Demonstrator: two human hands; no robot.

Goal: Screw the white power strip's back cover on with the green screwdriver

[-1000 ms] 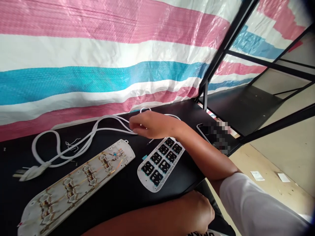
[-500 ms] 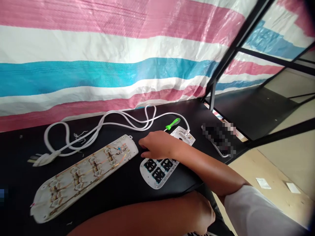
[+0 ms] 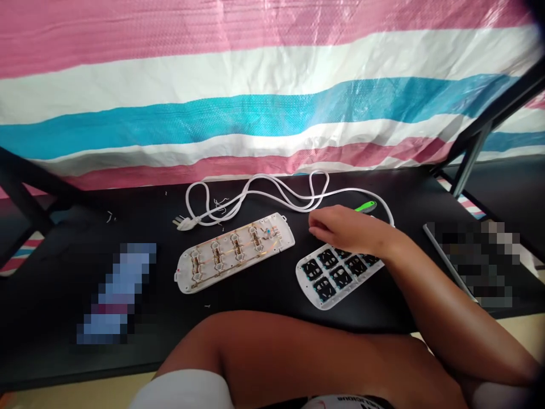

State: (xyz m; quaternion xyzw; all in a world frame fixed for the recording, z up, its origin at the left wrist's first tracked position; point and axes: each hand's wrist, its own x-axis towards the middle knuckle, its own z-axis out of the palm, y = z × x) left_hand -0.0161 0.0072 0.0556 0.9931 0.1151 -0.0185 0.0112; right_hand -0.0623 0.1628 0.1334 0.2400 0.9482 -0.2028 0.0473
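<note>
My right hand (image 3: 347, 230) lies palm down on the far end of a white power-strip cover (image 3: 330, 278) with black socket inserts. Its fingers are curled together toward the table, and whatever is under them is hidden. A green screwdriver handle (image 3: 366, 206) shows just behind the hand. To the left lies the open power-strip base (image 3: 236, 250) with brass contact strips. Its white cable (image 3: 272, 193) loops along the back to a plug (image 3: 183, 223). My left forearm (image 3: 298, 352) lies across the front edge, and its hand is hidden under my right arm.
The black table (image 3: 63, 250) stands against a pink, white and blue striped tarpaulin (image 3: 255, 113). A blurred object (image 3: 114, 292) lies at the left and another (image 3: 477, 255) at the right. Black frame bars stand at the right (image 3: 468, 159) and left (image 3: 21, 193).
My right hand let go of the white cable and came down onto the cover. My head turned left, so more of the table's left side shows.
</note>
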